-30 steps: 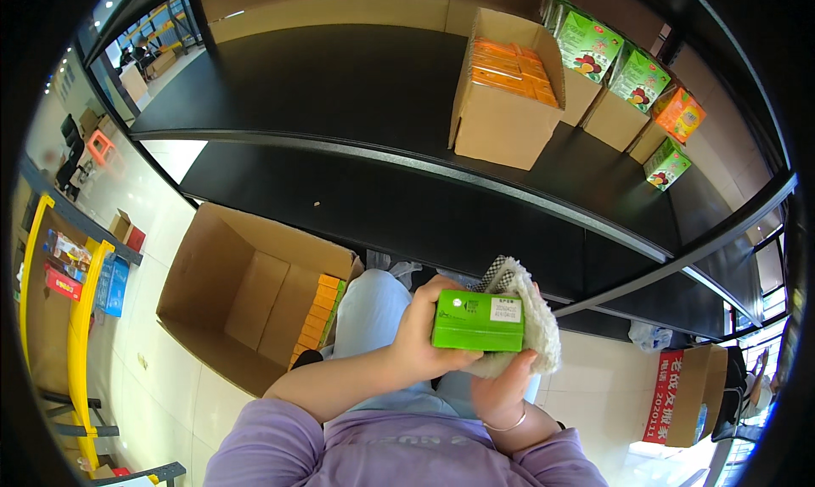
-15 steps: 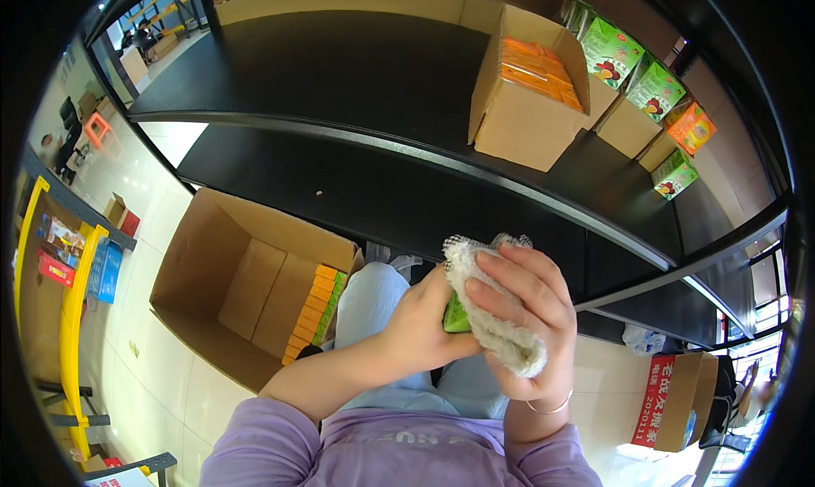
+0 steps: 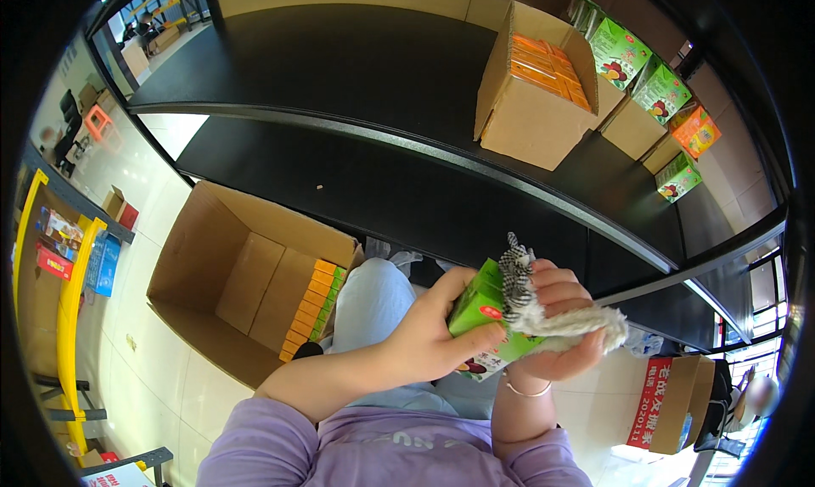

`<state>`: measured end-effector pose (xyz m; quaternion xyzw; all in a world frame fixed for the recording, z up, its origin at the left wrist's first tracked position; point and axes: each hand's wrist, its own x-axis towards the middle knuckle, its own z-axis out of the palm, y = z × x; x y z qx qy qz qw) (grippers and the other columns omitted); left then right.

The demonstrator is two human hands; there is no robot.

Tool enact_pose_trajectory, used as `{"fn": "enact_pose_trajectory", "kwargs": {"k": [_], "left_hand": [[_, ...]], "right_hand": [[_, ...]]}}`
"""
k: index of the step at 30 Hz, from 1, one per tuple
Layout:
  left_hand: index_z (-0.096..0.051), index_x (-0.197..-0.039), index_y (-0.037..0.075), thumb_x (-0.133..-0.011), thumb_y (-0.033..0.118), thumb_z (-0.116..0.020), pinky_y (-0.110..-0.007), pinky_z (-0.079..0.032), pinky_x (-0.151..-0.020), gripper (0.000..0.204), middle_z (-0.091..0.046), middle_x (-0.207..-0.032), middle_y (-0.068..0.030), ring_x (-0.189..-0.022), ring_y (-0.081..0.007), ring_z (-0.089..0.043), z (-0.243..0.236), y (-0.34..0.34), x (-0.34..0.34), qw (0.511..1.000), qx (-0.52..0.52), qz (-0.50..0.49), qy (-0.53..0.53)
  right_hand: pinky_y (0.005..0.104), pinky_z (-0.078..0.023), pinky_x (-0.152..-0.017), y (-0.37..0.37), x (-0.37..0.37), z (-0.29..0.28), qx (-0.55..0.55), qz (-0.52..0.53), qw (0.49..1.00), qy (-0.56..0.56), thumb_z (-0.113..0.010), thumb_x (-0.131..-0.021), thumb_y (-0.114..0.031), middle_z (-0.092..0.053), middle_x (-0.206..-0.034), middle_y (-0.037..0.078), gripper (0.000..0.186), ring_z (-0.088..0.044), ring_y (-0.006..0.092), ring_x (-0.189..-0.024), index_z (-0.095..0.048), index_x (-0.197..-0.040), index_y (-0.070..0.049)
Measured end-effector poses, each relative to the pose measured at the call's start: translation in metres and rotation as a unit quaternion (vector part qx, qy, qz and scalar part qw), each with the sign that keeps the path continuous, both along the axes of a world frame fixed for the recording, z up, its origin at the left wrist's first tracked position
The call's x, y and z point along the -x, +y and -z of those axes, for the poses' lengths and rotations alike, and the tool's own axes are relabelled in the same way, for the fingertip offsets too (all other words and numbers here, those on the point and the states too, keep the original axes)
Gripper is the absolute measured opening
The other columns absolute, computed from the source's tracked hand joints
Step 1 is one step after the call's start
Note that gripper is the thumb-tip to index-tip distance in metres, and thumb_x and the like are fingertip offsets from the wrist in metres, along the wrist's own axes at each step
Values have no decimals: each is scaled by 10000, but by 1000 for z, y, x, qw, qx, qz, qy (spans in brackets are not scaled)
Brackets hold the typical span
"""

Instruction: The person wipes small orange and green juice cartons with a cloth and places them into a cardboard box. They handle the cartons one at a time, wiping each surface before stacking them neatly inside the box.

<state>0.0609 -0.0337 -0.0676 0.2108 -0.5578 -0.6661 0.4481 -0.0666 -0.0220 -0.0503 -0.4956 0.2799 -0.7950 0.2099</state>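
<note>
My left hand (image 3: 437, 330) grips a green carton (image 3: 478, 304) with fruit pictures, thumb across its near face. The carton is tilted above my lap. A fluffy white cloth (image 3: 564, 324) with a black-and-white checked edge is held in my right hand (image 3: 564, 296), pressed against the carton's right side. My right fingers curl over the cloth, and its end sticks out past them to the right. To the left of my knees, an open cardboard box (image 3: 225, 270) holds a row of orange-and-green cartons (image 3: 314, 309) along its right wall.
Black shelves (image 3: 340, 71) span the area ahead. On the upper one stand a cardboard box (image 3: 531, 135) of orange packs and several green cartons (image 3: 620, 52) at the right. A yellow rack post (image 3: 75, 309) is at far left, a red-labelled box (image 3: 679, 402) at lower right.
The green carton has turned into view between my hands. My right hand and the cloth have shifted right and rotated, uncovering more of the carton. My left hand has moved slightly.
</note>
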Motion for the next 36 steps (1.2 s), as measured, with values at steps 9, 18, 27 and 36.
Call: {"fn": "enact_pose_trajectory", "kwargs": {"k": [9,18,27,36], "left_hand": [[-430,-1038,-6,-852,221,-559,-222,-428,-696,321,-535,-892,-45,-818,-69,-497,-2,-4,6,979,-187,46,68],[-380,-1054,-9,-910,274,-440,-261,-419,-726,323,-506,-922,-96,-845,-121,-492,9,-6,11,996,-68,-34,-51],[-428,-983,5,-938,371,-320,-236,-398,-707,384,-502,-869,-65,-818,-99,-471,21,-17,10,982,-185,-30,10],[-420,-1090,20,-920,428,-330,-252,-418,-793,451,-515,-995,-87,-927,-129,-499,9,-21,8,941,-326,15,90]], "right_hand": [[461,-388,-824,-1,-8,5,-78,57,993,-68,-293,-815,-408,-561,-749,163,468,-529,291,-774,-501,-686,-10],[438,-347,-939,12,4,-15,-161,122,910,362,-531,-586,-40,-570,-1033,138,374,-501,332,-1027,-603,-951,0],[468,-245,-1012,19,-2,-18,-170,155,771,594,-531,-647,-57,-499,-1216,107,455,-342,362,-1216,-576,-1099,-24],[446,-184,-1046,26,5,-20,-166,73,759,625,-597,-642,-206,-554,-1150,24,396,-422,229,-1178,-633,-1023,-104]]}}
